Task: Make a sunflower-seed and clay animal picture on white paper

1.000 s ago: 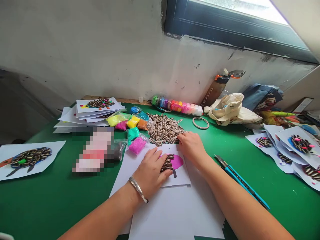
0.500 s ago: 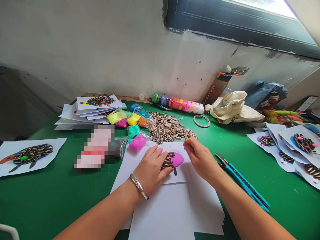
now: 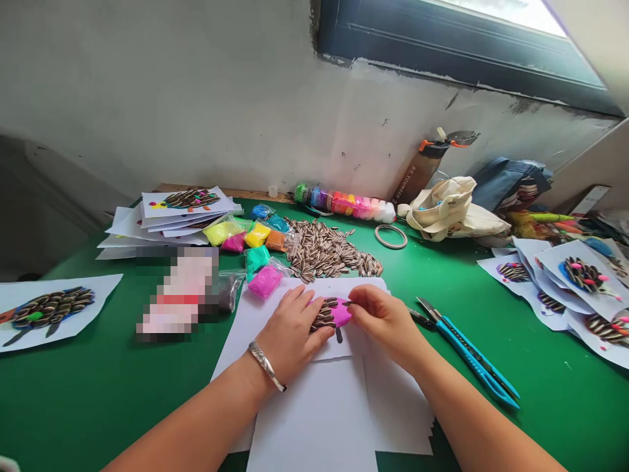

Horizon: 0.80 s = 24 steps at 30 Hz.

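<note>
On the white paper (image 3: 314,400) lies a flat purple clay shape (image 3: 341,314), its left part covered with rows of striped sunflower seeds (image 3: 324,316). A small dark clay leg (image 3: 339,335) sticks out below it. My left hand (image 3: 295,328), a silver bangle on its wrist, rests flat over the left side of the picture, fingers spread. Thumb and forefinger of my right hand (image 3: 381,318) pinch a single sunflower seed (image 3: 347,303) at the right side of the purple clay. A heap of loose seeds (image 3: 324,249) lies just beyond the paper.
Bags of coloured clay (image 3: 265,280) sit left of the heap. Two blue utility knives (image 3: 474,357) lie to the right. Stacks of seed pictures stand at left (image 3: 167,223) and right (image 3: 555,282). A tape ring (image 3: 391,236), bottle (image 3: 420,170) and cloth bag (image 3: 445,210) are farther back.
My right hand has moved left and down from the edge of the seed heap to the purple clay, a seed showing in its pinch. My left hand stays on the picture.
</note>
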Available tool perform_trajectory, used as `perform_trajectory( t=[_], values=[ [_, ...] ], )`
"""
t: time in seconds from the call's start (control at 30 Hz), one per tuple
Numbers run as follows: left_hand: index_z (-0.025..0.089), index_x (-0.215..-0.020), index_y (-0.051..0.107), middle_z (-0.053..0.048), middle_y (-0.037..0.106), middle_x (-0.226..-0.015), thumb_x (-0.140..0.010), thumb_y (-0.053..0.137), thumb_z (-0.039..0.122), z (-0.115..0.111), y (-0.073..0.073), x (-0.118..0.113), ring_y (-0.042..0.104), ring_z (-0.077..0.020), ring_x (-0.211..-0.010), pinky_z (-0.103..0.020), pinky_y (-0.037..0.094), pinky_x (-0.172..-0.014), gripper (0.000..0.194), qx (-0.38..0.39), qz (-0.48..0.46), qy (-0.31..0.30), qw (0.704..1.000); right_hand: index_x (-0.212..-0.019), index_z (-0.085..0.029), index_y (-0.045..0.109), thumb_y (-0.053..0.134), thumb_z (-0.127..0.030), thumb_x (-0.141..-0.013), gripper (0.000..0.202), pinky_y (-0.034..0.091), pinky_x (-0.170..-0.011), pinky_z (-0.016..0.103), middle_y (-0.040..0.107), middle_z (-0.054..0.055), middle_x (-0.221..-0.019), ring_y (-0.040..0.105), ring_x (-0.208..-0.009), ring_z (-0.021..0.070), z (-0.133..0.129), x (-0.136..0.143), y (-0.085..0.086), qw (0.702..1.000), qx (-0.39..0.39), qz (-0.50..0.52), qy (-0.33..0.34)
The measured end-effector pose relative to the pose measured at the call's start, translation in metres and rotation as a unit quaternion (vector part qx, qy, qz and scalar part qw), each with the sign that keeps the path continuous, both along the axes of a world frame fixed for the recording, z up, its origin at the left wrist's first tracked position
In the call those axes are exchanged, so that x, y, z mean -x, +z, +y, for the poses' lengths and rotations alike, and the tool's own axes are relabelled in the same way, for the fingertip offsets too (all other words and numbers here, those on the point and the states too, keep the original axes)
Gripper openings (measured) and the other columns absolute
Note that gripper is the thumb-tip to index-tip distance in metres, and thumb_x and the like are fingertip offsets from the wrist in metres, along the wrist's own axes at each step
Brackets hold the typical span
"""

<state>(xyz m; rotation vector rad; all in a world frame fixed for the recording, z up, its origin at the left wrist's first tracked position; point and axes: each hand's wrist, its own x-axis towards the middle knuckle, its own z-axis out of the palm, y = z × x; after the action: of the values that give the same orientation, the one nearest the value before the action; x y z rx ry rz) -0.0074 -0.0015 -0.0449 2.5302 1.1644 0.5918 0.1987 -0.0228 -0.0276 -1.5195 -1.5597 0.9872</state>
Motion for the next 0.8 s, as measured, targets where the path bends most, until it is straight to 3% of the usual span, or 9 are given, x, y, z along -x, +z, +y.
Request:
perform_trajectory(
  t=[0.13, 0.3, 0.53, 0.8],
  values=[
    [0.010, -0.129, 0.059, -0.018, 0.060, -0.131, -0.090, 0.060, 0.040, 0.001, -0.005, 0.001, 0.045, -0.0390, -0.131, -0.058, 0.042, -0.107, 0.049, 0.004, 0.001, 0.008, 1.000, -0.091, -0.022, 0.066, 0.053, -0.018, -0.089, 0.014, 0.042, -0.070, 0.027, 0.067, 0.000, -0.083, 0.058, -0.076, 0.0148, 0.001, -0.004, -0.007, 0.990, -0.066, -0.115, 0.051],
    [0.011, -0.130, 0.060, -0.018, 0.060, -0.132, -0.091, 0.059, 0.041, 0.000, -0.007, 0.001, 0.045, -0.0389, -0.131, -0.059, 0.042, -0.106, 0.049, 0.004, 0.001, 0.009, 1.000, -0.093, -0.021, 0.067, 0.052, -0.011, -0.090, 0.018, 0.042, -0.073, 0.028, 0.067, 0.002, -0.086, 0.057, -0.082, 0.0169, 0.001, -0.002, -0.011, 0.973, -0.144, -0.169, 0.064],
    [0.010, -0.129, 0.059, -0.018, 0.060, -0.132, -0.091, 0.058, 0.040, 0.002, -0.008, 0.001, 0.045, -0.0388, -0.131, -0.058, 0.042, -0.106, 0.049, 0.003, -0.002, 0.003, 1.000, -0.086, -0.020, 0.069, 0.056, -0.008, -0.088, 0.018, 0.042, -0.070, 0.027, 0.063, 0.003, -0.081, 0.054, -0.081, 0.0178, 0.003, 0.009, -0.012, 0.957, -0.172, -0.225, 0.064],
    [0.011, -0.122, 0.062, -0.016, 0.062, -0.124, -0.089, 0.063, 0.039, -0.003, 0.004, -0.001, 0.046, -0.0370, -0.128, -0.054, 0.041, -0.109, 0.043, 0.027, 0.003, -0.001, 1.000, -0.083, -0.018, 0.070, 0.056, -0.010, -0.088, 0.017, 0.043, -0.068, 0.029, 0.063, 0.005, -0.076, 0.053, -0.076, 0.0193, 0.003, 0.009, -0.021, 0.933, -0.226, -0.271, 0.066]
  ],
)
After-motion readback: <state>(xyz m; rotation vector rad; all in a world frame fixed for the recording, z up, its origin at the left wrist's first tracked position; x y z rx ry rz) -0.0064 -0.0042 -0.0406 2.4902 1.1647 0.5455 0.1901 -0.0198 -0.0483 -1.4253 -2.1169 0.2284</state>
